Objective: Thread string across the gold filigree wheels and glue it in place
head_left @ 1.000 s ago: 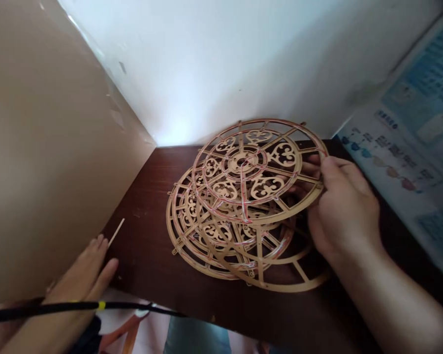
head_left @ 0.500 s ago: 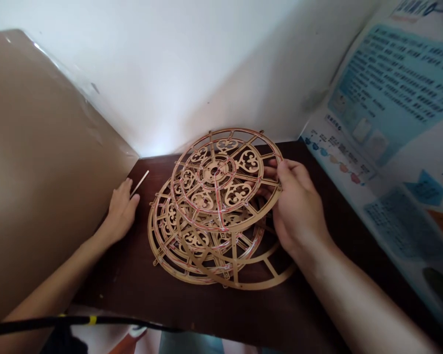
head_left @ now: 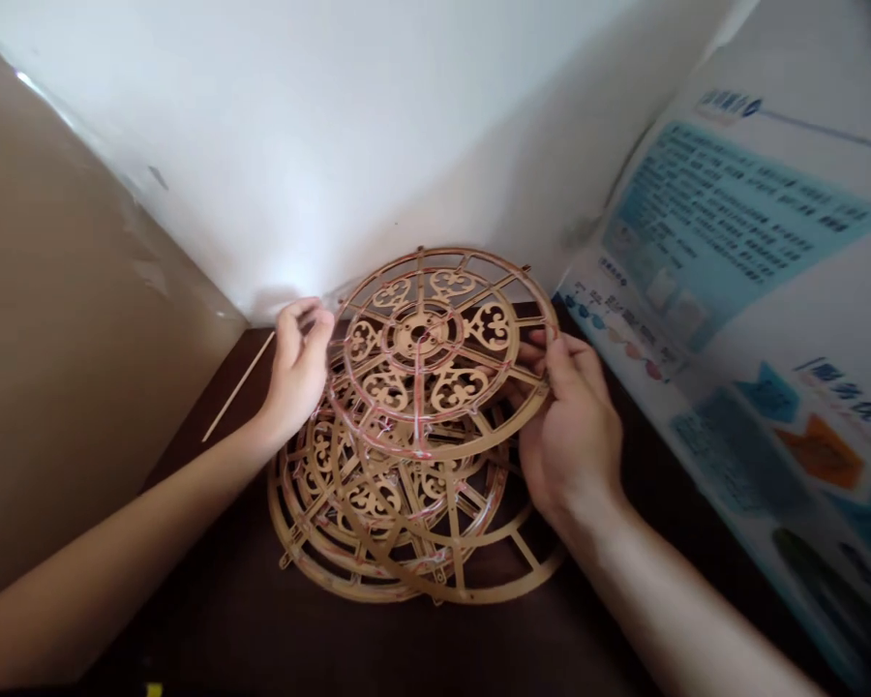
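A round tan openwork frame (head_left: 419, 337) with spokes, heart-shaped scrolls and red-and-white wires is held tilted up above the table. My right hand (head_left: 577, 407) grips its right rim, thumb on top and fingers underneath, partly seen through the openings. At the left rim is my left hand (head_left: 301, 363), its thumb and bent fingers drawn close together on the edge. Beneath the raised frame, more round openwork frames (head_left: 367, 581) overlap in a pile. A thin pale stick (head_left: 237, 387) lies on the table left of my left hand, apart from it.
The dark brown table (head_left: 319, 639) sits in a corner against a white wall (head_left: 406, 126). A tan panel (head_left: 58, 290) rises on the left. A printed poster board (head_left: 755, 213) stands along the right side.
My left hand has let go of the stick and moved right, up to the frame's left rim. The right hand keeps its grip. The camera view has shifted slightly.
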